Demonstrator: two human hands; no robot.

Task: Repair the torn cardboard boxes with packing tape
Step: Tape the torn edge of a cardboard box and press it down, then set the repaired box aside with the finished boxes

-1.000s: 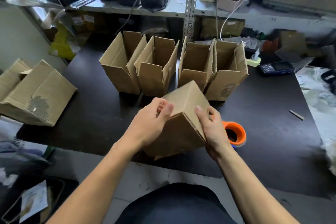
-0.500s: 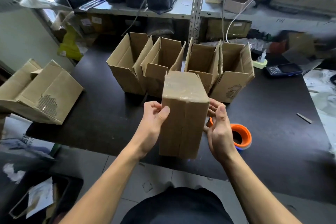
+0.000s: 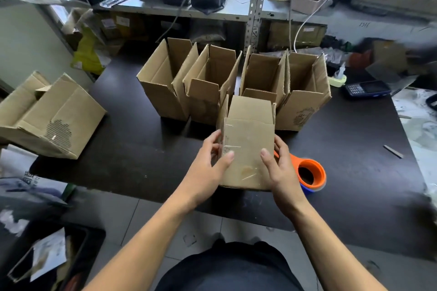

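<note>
A dark table (image 3: 132, 168) fills the middle of the scene, with metal shelving (image 3: 254, 4) beyond its far edge. At the far left a large cardboard box (image 3: 54, 116) lies on its side, its outer layer torn in a patch on the near face. Four open boxes (image 3: 234, 82) stand side by side near the table's far centre, flaps up. Just in front of them, at the near edge, a smaller box (image 3: 248, 139) stands upright with clear tape shining on its near face. The left hand (image 3: 208, 168) grasps its left side, thumb across the front; the right hand (image 3: 280, 168) grasps its right side likewise. An orange tape roll (image 3: 312, 173) lies just right of the right hand. A dark calculator (image 3: 367, 88) sits at the far right.
</note>
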